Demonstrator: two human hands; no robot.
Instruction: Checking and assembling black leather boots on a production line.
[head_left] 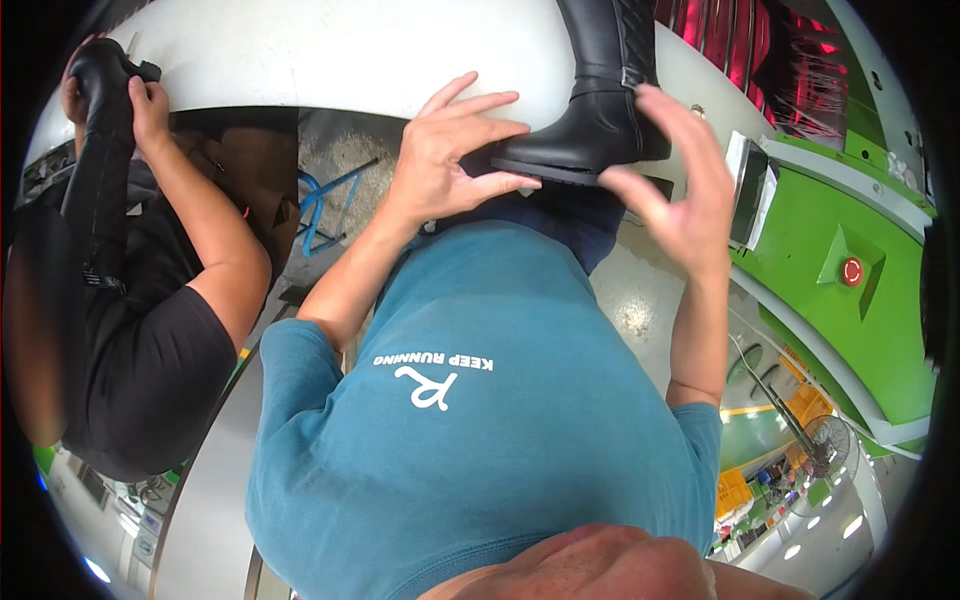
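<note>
A tall black boot (590, 120) with a quilted shaft and a buckled ankle strap is at the near edge of a white worktable (360, 50). Its toe points left, and the shaft runs away from me past the top of the picture. My left hand (450, 150) is beside the toe, fingers spread, thumb level with the sole's edge. Around the heel side hovers my right hand (690, 180), thumb and fingers wide apart, the fingertips close to the ankle strap. Whether either hand's tips touch the boot I cannot tell.
At the left, a person in a black shirt (150, 370) holds another black boot (105, 130). A green machine (830, 300) with a red push button (851, 271) stands to my right. Red-lit metal bars (730, 40) show at the far right. Behind is a standing fan (830, 445).
</note>
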